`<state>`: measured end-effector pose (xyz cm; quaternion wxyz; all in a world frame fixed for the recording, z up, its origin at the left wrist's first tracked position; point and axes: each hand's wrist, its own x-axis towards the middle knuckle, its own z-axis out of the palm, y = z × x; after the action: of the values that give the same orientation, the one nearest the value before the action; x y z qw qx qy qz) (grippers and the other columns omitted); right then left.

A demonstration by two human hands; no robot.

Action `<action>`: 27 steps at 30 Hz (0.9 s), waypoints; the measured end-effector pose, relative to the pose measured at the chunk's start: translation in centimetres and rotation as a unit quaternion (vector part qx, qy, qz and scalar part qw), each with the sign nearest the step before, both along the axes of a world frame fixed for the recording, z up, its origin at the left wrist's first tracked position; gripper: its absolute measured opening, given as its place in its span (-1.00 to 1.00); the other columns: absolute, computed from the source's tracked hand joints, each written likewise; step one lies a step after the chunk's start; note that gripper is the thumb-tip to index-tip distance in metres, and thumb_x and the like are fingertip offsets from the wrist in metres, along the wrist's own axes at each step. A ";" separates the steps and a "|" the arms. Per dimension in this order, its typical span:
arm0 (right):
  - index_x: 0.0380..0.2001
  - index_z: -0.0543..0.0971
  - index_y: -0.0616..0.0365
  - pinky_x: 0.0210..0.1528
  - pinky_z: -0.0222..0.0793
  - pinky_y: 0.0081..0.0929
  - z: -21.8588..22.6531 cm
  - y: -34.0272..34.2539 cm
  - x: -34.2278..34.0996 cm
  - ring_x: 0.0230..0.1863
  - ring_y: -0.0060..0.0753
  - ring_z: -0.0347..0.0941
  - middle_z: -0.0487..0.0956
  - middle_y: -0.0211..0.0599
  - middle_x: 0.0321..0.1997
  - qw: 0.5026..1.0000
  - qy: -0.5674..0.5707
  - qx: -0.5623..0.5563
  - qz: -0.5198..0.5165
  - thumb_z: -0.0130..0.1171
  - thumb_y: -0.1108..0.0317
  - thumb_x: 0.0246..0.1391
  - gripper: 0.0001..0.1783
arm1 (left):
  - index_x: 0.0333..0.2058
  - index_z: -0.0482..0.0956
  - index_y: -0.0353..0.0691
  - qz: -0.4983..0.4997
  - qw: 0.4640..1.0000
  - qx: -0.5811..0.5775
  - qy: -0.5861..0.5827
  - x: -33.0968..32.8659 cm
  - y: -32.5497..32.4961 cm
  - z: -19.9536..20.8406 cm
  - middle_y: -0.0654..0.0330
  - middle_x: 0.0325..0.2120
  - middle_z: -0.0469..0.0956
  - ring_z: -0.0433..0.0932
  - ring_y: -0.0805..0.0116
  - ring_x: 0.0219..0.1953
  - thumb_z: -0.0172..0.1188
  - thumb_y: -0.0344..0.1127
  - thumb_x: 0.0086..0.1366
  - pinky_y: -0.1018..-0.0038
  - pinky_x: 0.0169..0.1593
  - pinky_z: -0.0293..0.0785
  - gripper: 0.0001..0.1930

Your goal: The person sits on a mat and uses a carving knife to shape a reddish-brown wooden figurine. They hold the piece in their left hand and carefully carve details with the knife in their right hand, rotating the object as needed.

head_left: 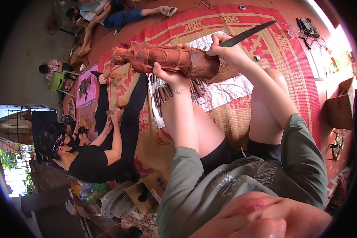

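Observation:
A reddish-brown carved wooden figure (pixel 164 58) lies tilted on its side in the air before me, its detailed top to the left and its broad base to the right. My left hand (pixel 172 76) supports it from below, fingers curled round its middle. At the base end, my right hand (pixel 229 50) grips a long dark flat blade (pixel 252 33) that tapers to a point, away to the upper right. Whether it is a knife or a file I cannot tell. Beneath the figure, several wooden-handled carving tools (pixel 162 94) rest on a white cloth (pixel 222 93), partly hidden by my arms.
A red and tan woven mat (pixel 301 107) covers the floor. At left, a co-worker in black (pixel 95 160) sits working on a small piece; other people sit farther back. A wooden box (pixel 341 105) and a corded device (pixel 308 27) stand at right. A fan (pixel 121 202) stands lower left.

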<state>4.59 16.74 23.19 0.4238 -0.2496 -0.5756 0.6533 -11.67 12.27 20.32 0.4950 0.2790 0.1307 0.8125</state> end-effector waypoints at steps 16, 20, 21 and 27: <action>-0.69 0.27 0.05 -0.51 0.03 -0.74 -0.2 0.0 0.2 -0.56 -0.76 0.17 0.31 -0.59 -0.63 0.997 0.033 -0.054 -0.035 0.11 0.54 -0.24 -0.78 | -0.23 0.40 -0.30 -0.021 0.998 -0.025 -0.044 0.2 0.2 0.2 0.03 -0.30 0.42 0.42 0.09 -0.16 -0.03 0.27 -0.01 0.22 -0.02 0.30 -0.34; -0.69 0.30 0.06 -0.49 0.09 -0.68 0.5 -0.2 0.3 -0.55 -0.72 0.21 0.35 -0.55 -0.64 1.000 -0.004 -0.020 -0.010 0.07 0.51 -0.24 -0.84 | -0.24 0.41 -0.29 -0.028 0.997 -0.014 -0.068 -0.2 0.3 -0.1 0.02 -0.30 0.43 0.41 0.07 -0.14 -0.06 0.26 0.02 0.20 -0.03 0.31 -0.35; -0.69 0.30 0.06 -0.48 0.09 -0.67 0.2 -0.1 0.4 -0.55 -0.72 0.21 0.35 -0.56 -0.64 0.999 -0.008 -0.011 -0.032 0.07 0.51 -0.23 -0.84 | -0.24 0.41 -0.29 -0.018 0.998 -0.024 -0.053 -0.3 0.3 0.0 0.02 -0.29 0.43 0.41 0.07 -0.14 -0.07 0.26 0.03 0.20 -0.03 0.32 -0.36; -0.67 0.32 0.06 -0.44 0.14 -0.69 0.4 1.6 1.3 -0.53 -0.72 0.25 0.39 -0.53 -0.61 0.993 0.053 -0.032 -0.101 0.11 0.50 -0.20 -0.82 | -0.23 0.40 -0.29 0.023 0.995 -0.095 -0.036 -0.4 0.2 0.5 0.00 -0.27 0.45 0.43 0.02 -0.13 -0.12 0.26 0.10 0.17 -0.03 0.33 -0.37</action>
<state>5.88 18.31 23.61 0.5091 -0.2846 -0.5029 0.6379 -12.09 12.43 20.81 0.5047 0.1983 0.1957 0.8171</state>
